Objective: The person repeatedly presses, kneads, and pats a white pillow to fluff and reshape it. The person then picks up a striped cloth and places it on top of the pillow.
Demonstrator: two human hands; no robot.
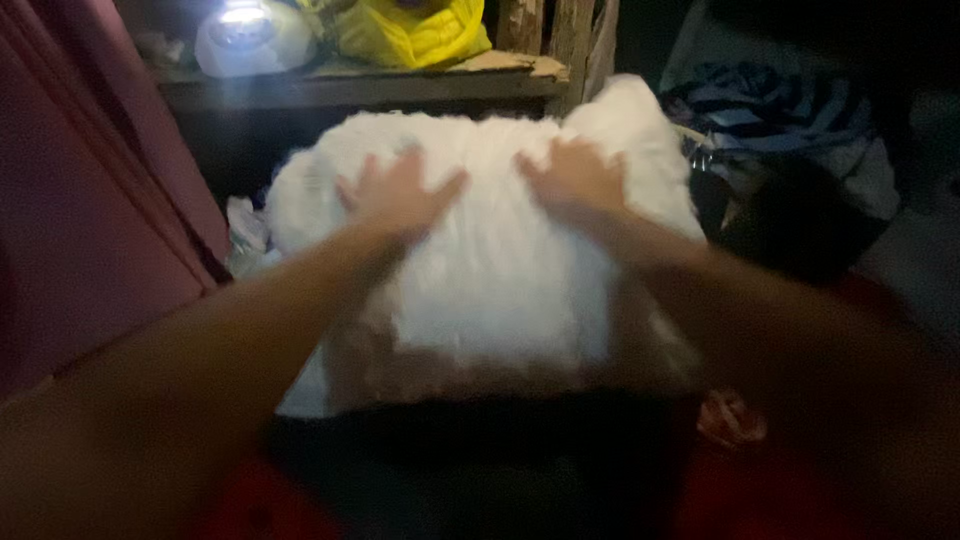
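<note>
Two bare hands were seen in the head view, both laid flat on a white fluffy cushion (500, 260) that filled the middle of the picture. The left hand (398, 193) was pressed palm-down on the upper left part of the cushion, its fingers spread wide. The right hand (575, 178) was placed likewise on the upper right part, fingers spread and nothing pinched. The two hands were kept apart, with a strip of white fur between them. The cushion was found lying in front of a dark wooden shelf (360, 85), its near edge sunk in shadow. On the shelf a lit white lamp (250, 35) was set at the left, and a yellow plastic bag (410, 30) lay just beside it. A dark red curtain (90, 200) was hung at the left. Striped blue cloth (770, 105) was piled at the right, well apart from the hands.
</note>
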